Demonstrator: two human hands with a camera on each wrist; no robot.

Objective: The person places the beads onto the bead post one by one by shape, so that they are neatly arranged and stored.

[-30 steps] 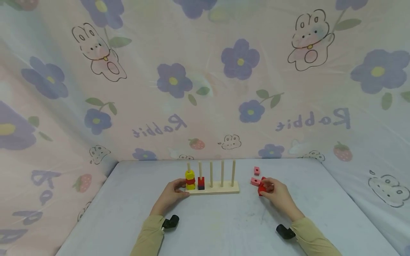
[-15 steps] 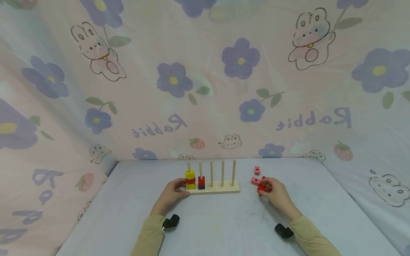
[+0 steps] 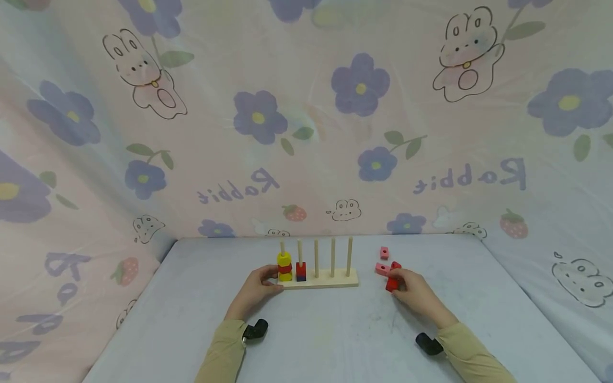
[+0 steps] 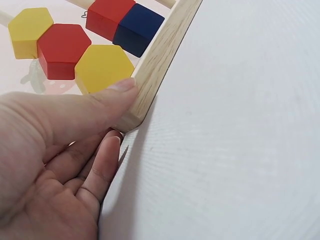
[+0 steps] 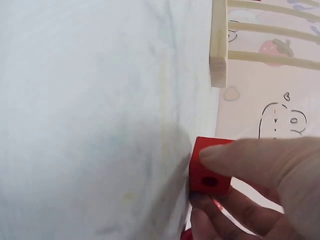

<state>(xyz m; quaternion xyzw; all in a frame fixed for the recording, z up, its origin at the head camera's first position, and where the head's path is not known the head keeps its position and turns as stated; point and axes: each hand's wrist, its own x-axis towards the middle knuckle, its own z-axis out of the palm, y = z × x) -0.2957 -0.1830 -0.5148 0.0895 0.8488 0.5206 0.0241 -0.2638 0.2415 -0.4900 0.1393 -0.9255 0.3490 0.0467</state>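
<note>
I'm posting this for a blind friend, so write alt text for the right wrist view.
A right hand pinches a red block with a dark hole. A white tabletop fills the left side; at upper right, a wooden peg stand shows in part before a pale printed sheet.

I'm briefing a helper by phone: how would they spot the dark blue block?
On the white table, find the wooden peg board. On its second peg from the left, the dark blue block sits beneath a red block; it is the only blue block visible.
</note>
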